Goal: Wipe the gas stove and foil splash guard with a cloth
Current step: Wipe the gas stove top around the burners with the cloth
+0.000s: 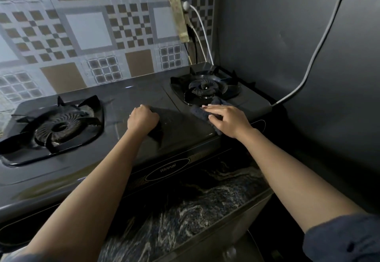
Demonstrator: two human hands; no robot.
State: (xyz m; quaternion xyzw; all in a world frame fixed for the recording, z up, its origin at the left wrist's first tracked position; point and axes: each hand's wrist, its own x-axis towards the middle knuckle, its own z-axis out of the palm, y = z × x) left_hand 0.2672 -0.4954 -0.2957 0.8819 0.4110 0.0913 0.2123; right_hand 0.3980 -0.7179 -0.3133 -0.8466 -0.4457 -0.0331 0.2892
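Observation:
A dark two-burner gas stove (127, 97) fills the middle of the view. Behind it stands the patterned foil splash guard (86, 31). My right hand (228, 118) lies with fingers stretched over a dark blue-grey cloth (200, 110), pressing it on the stove top just in front of the right burner (205, 89). My left hand (143, 119) is a closed fist resting on the stove's centre panel, between the two burners. Nothing shows inside the fist. The left burner (55, 126) sits apart, to the left of both hands.
A grey wall (267, 35) rises close on the right, with a grey cable (320, 43) running down it to the stove's corner. A power strip (177, 12) with white leads hangs behind the right burner. A dark marbled counter (195, 196) lies in front.

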